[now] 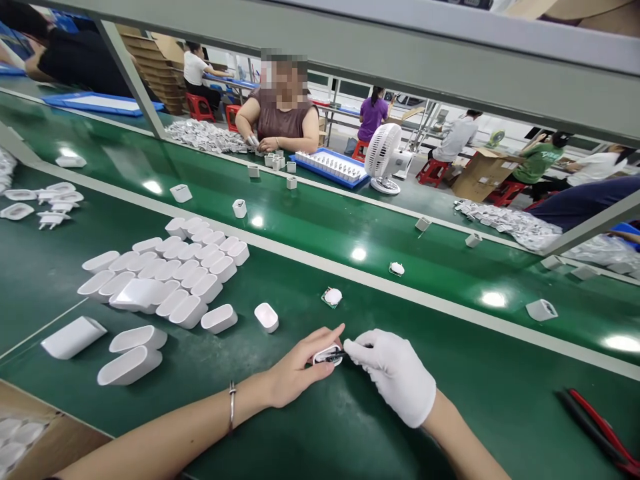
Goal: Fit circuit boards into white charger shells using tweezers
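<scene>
One casing [324,355] between left hand's [295,370] thumb and fingers [316,341]

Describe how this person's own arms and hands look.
The left hand is ungloved, with a slim silver-coloured bangle at its wrist. The right hand wears a plain white glove ending around the wrist. The visible forearms are mostly uncovered.

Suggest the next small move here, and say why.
Probably ease the dark slim tool gently along the opening: the left hand steadies the white casing, parts show inside, and the gloved right hand has the tool at that opening.
</scene>
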A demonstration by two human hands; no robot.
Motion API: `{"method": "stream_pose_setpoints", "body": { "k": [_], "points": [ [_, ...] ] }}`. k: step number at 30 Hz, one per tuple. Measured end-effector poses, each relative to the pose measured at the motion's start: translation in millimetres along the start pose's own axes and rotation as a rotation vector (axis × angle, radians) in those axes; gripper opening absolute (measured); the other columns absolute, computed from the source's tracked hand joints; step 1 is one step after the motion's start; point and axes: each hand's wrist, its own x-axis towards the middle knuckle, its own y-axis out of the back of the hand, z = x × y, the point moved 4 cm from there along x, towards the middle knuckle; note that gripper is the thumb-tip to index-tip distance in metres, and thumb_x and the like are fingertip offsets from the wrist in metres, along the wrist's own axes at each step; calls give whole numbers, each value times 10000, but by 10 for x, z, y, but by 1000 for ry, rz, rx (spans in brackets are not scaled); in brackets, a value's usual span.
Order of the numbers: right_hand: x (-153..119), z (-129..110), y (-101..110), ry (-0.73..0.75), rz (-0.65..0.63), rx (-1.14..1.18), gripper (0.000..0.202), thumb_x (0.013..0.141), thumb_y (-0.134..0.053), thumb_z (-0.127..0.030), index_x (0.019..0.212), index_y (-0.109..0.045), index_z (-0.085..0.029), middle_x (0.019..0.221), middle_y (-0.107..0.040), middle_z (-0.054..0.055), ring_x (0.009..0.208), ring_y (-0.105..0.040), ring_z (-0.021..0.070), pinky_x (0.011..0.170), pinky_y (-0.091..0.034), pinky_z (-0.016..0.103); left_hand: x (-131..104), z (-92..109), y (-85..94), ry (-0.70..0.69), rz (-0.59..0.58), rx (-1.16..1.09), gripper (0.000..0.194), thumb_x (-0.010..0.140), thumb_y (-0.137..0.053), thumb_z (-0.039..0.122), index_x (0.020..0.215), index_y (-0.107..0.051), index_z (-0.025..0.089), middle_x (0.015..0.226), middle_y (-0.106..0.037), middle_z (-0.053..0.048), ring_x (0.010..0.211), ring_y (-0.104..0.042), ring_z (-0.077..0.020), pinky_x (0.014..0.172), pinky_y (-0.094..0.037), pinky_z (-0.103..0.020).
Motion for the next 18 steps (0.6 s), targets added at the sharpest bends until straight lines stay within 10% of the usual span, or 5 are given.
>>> {"method": "stream_pose_setpoints", "body": {
  "k": [18],
  "points": [
    [-65, -5, -112, -207, -75, 66, 268, 800, -419, -81, 764, -595, -279, 671, -560, -52, 552, -484, 89, 500, -279, 204, -25, 1, 14, 137, -84, 67, 561, 878, -464, 270, 1405, -273, 295, 1360, -444, -27, 1296, -283, -277, 1081, -186, -456]
  ]
}}
